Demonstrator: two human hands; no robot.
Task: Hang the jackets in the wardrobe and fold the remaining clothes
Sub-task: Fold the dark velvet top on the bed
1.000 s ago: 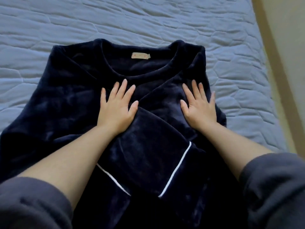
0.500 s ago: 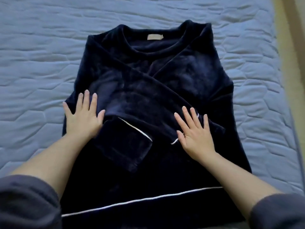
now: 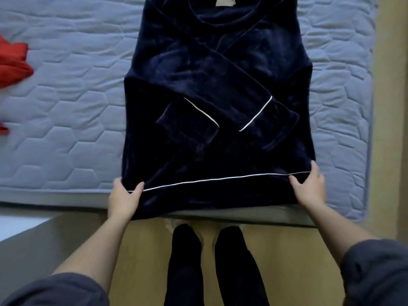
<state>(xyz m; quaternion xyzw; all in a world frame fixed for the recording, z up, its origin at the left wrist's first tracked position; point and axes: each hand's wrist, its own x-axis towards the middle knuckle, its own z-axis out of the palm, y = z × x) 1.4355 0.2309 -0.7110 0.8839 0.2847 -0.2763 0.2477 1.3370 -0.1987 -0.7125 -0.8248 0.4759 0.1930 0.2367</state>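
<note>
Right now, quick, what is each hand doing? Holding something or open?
Left hand: closed, grips the bottom left corner of the navy top.
Right hand: closed, grips the top's bottom right corner.

I see my left hand point(image 3: 123, 198) and right hand point(image 3: 309, 188) pinching the hem corners of the navy top point(image 3: 220, 51) at the bed point(image 3: 66, 107) edge. Beyond my fingers point(image 3: 316, 171), its two white-piped sleeves lie crossed on its chest. Far left of my fingers sits a red garment point(image 3: 13, 65).
</note>
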